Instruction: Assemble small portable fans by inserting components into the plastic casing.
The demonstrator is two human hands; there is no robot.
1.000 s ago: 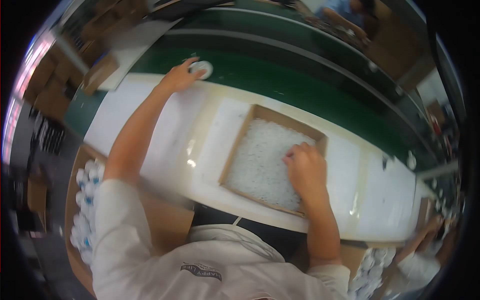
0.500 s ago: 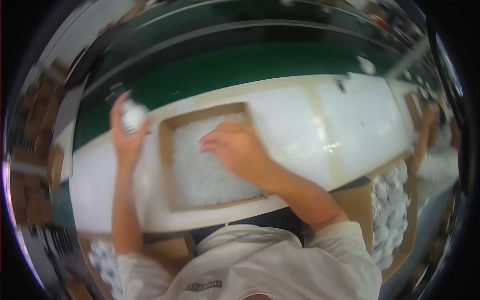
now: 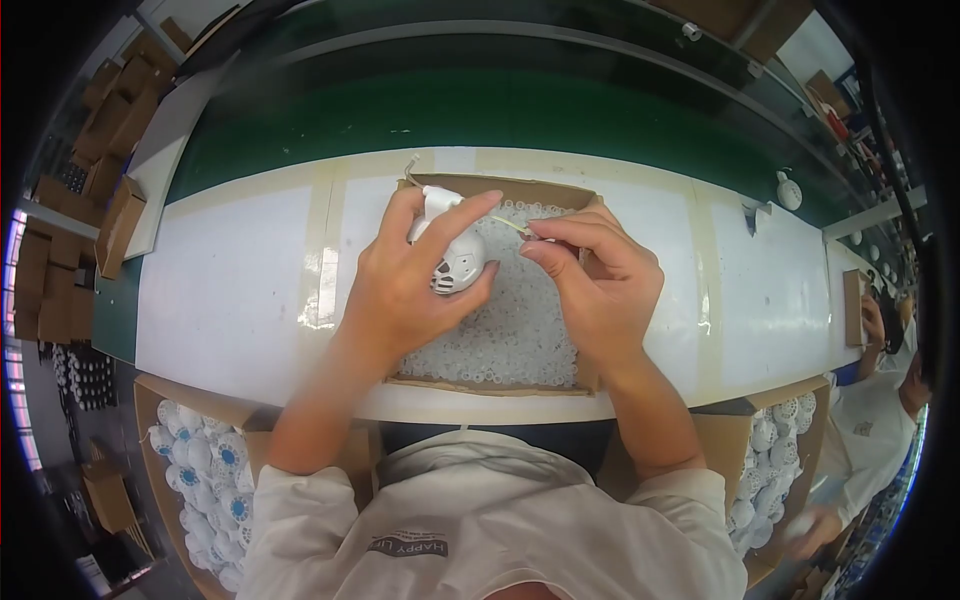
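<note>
My left hand is wrapped round a white rounded camera-like housing with dark slots on its lower side. A short cable with a small plug sticks up from its top. To its right, my right hand pinches the end of a thin pale-yellow wire that runs toward the housing. What else lies between those fingertips is too small to make out. Both hands are above a shallow cardboard box filled with many small clear plastic rings.
The box stands on a white-covered bench with a green belt beyond it. Cartons of white round parts stand at lower left and lower right. Another white unit lies at far right, near a co-worker.
My left hand has brought the white housing from the far left to above the box. My right hand has risen from the rings and now pinches the wire. The view has shifted.
</note>
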